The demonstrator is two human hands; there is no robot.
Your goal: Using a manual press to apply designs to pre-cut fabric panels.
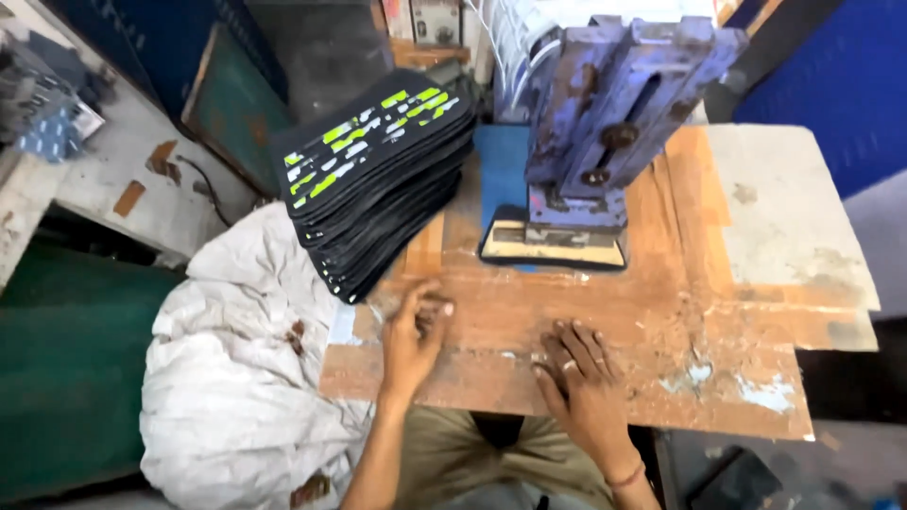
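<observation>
My left hand (413,335) rests on the worn wooden table (661,312), fingers loosely curled, just below a leaning stack of black flat pieces with green and white marks (378,179). It holds nothing that I can see. My right hand (578,378) lies flat on the table near its front edge, fingers spread, with a ring and a red thread at the wrist. Behind both hands stands a blue metal press (614,113), its head down on a black-edged pad (553,247).
A large white sack (236,378) bulges against the table's left side. A pale board (794,208) covers the table's right part. A green surface (66,368) lies at the far left, with clutter on a grey ledge (57,123) behind it.
</observation>
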